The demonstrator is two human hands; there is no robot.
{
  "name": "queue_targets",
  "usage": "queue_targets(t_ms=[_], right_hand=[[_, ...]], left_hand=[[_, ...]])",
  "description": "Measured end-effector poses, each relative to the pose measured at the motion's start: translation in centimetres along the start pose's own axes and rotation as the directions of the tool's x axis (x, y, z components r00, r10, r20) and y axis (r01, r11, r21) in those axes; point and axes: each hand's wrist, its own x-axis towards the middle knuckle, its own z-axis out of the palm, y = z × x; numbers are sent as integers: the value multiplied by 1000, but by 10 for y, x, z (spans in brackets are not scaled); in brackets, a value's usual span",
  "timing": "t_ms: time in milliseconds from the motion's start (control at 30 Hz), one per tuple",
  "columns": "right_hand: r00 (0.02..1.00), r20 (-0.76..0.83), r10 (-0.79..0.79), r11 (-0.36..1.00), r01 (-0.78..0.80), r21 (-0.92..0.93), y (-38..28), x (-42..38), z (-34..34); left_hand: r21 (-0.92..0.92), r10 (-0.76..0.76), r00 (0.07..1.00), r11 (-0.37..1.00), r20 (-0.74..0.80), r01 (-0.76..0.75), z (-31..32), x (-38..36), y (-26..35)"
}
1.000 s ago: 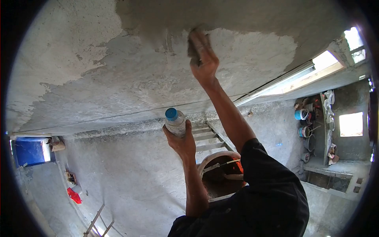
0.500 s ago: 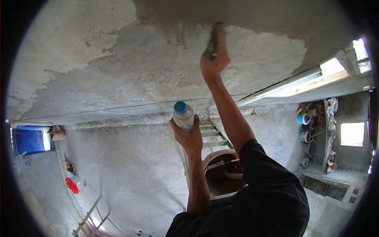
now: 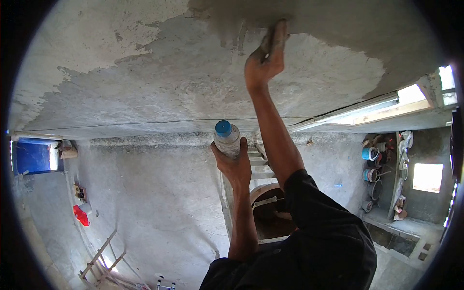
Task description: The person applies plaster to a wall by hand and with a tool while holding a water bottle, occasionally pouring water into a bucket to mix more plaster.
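My left hand (image 3: 233,166) is wrapped round a clear plastic bottle (image 3: 228,143). The bottle is held upright, its blue cap (image 3: 223,127) facing me, with a small dark spot on the cap. My right hand (image 3: 265,63) is raised to the wall (image 3: 193,82), at the lower border of a darker, wet-looking patch (image 3: 328,19). Its fingers are long against the surface and closed on a dark, thin thing that I cannot make out, mostly hidden by the hand. Pale, rough plaster lies below the patch.
Below my arms stand a ladder (image 3: 261,169) and a round tub (image 3: 263,193) with a stick-like handle across it. Buckets (image 3: 370,153) hang or stand by a shelf at the right. A window opening (image 3: 411,94), a blue panel (image 3: 33,157) and a wooden frame (image 3: 99,253) are farther off.
My right hand has shifted slightly along the wall, and its fingers look straighter. The left hand keeps hold of the bottle. The whole view has shifted a little.
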Motion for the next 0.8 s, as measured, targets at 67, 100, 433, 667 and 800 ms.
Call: queue_targets(t_ms=[67,100,433,667,800], right_hand=[[995,-97,10,997,-18,-81,4,-2,4],[1000,1,2,999,-2,-40,3,-14,10],[996,-81,27,996,-33,-80,4,7,-5],[905,392,-162,986,136,94,-9,-32,-1],[993,42,-107,994,108,-24,-1,-1,-8]], left_hand=[[-5,-1,1000,1000,5,1,0,0,-1],[-7,12,1000,1000,3,-12,1,0,-2],[3,23,1000,1000,13,-23,1,0,-1],[-54,-72,994,996,84,77,2,-3,0],[-3,12,999,1000,36,-12,4,-2,0]])
